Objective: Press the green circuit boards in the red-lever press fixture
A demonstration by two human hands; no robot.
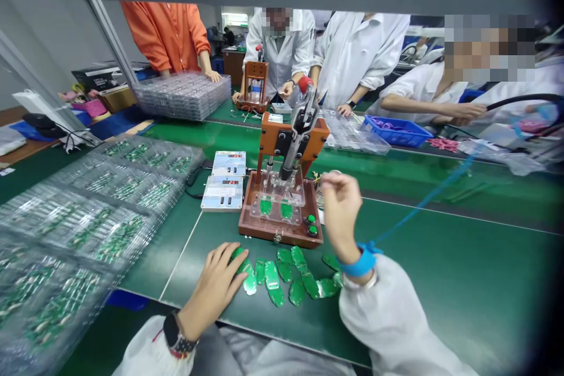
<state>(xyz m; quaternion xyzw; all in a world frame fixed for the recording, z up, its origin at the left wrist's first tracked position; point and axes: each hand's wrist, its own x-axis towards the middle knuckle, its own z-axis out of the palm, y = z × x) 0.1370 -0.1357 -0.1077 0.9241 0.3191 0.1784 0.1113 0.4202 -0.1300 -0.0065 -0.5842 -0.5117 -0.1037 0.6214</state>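
Note:
My left hand (217, 278) lies on the table with its fingers stretched and apart, the tips touching a green circuit board (247, 276) at the left end of a loose row. Several more green boards (273, 285) spread to the right, some overlapping. Behind the row stands a test fixture (282, 234) with a wooden base, an orange frame and a red-knobbed toggle clamp (293, 153). Two green boards (286, 209) sit in its clear plastic nest. My right hand (342, 205) is raised beside the fixture's right side, fingers curled together; what they hold, if anything, is hidden.
Clear trays (145, 220) of boards fill the left side. Two meter boxes (223, 192) with red digits stand left of the fixture. A blue cord (423, 197) runs from my right wristband. Across the bench are co-workers, stacked trays (183, 96) and a blue basket (396, 131).

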